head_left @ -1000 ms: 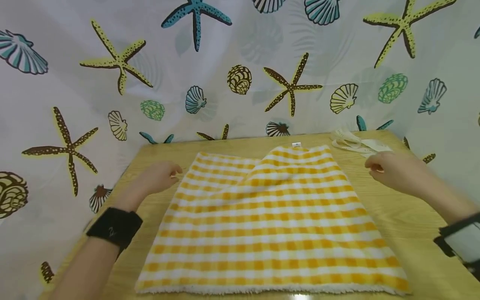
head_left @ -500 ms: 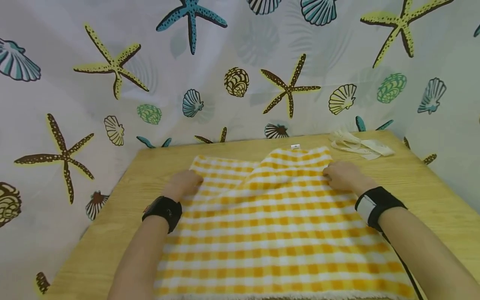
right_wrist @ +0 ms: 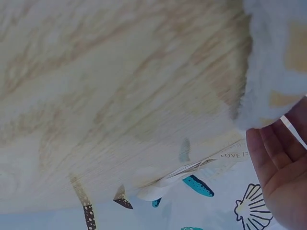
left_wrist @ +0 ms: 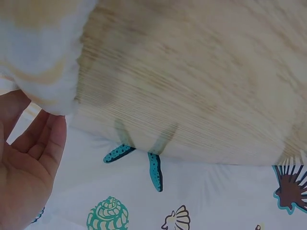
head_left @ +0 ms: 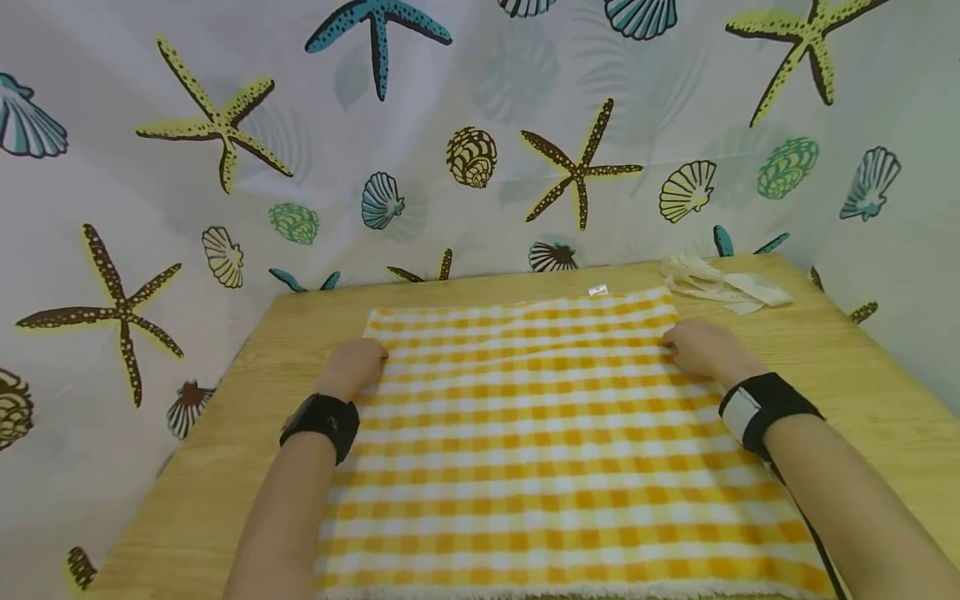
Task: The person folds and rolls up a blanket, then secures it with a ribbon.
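Note:
A yellow-and-white checked cloth with a fluffy white edge lies spread over the wooden table, almost flat, with faint creases toward its far end. A small white tag sticks out at its far edge. My left hand pinches the cloth's left side near the far corner. On the opposite side, my right hand pinches the right edge. Both wrist views show the cloth's edge between thumb and fingers, with the left hand and the right hand partly cut off by the frame.
Cream printed ribbon lies in a loose heap at the table's back right corner. Bare wood shows left of the cloth. Behind and beside the table hangs a white curtain printed with starfish and shells.
Both hands came in from beside the cloth and took hold of its sides. The left hand then moved slightly left, and the diagonal fold at the far left opened out flat.

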Motion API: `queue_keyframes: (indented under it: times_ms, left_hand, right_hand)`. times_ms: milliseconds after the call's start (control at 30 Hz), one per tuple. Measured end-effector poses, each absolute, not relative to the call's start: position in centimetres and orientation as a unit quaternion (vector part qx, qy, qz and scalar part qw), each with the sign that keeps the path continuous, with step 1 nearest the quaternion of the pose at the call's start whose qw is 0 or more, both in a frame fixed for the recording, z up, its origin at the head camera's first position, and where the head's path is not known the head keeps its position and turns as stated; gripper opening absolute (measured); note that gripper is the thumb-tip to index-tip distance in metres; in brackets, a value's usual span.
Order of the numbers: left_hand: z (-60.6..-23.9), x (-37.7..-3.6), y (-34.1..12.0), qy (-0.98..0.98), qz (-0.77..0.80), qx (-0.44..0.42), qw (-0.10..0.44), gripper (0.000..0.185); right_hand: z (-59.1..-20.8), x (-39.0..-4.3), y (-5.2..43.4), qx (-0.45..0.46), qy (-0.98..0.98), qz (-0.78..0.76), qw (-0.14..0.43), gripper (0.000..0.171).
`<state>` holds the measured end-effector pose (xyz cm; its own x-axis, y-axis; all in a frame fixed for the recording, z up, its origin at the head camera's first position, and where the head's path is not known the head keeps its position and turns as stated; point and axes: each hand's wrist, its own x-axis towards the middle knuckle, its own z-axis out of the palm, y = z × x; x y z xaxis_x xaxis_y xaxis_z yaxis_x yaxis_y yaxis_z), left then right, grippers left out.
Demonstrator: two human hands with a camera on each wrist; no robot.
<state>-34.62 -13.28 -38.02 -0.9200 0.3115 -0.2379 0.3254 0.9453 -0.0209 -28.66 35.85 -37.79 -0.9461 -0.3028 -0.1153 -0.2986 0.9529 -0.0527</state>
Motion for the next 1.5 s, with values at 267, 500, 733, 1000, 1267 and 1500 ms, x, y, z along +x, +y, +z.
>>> queue_keyframes:
  times_ms: [267, 500, 733, 1000, 1267, 1500]
  left_hand:
    - [-38.5, -34.3, -13.3, 0.986, -0.004, 0.152, 0.075, 0.023]
    - [-38.7, -33.7, -12.5, 0.987, 0.012, 0.134, 0.084, 0.022]
    - [-40.2, -33.0, -12.6, 0.987, 0.002, 0.135, 0.085, 0.022]
    - [-38.8, -34.0, -12.1, 0.982, -0.004, 0.171, 0.085, 0.016]
    - [-37.9, -30.5, -12.7, 0.955, -0.012, 0.295, 0.026, 0.014]
    - [-36.9, -18.6, -13.7, 0.907, 0.093, 0.408, -0.039, 0.024]
  right_hand:
    - [-37.7, -28.7, 35.6, -0.134, 0.989, -0.01, 0.057, 0.017]
    - [-39.0, -28.4, 35.6, -0.121, 0.991, 0.006, 0.054, 0.015]
    - [-39.9, -28.0, 35.6, -0.123, 0.99, -0.001, 0.069, 0.013]
    - [-38.4, -28.0, 36.6, -0.165, 0.986, -0.007, 0.034, 0.016]
    - [-36.9, -23.4, 36.4, -0.199, 0.978, -0.061, -0.018, 0.033]
    - [-36.5, -14.8, 35.4, -0.272, 0.958, -0.08, -0.052, 0.017]
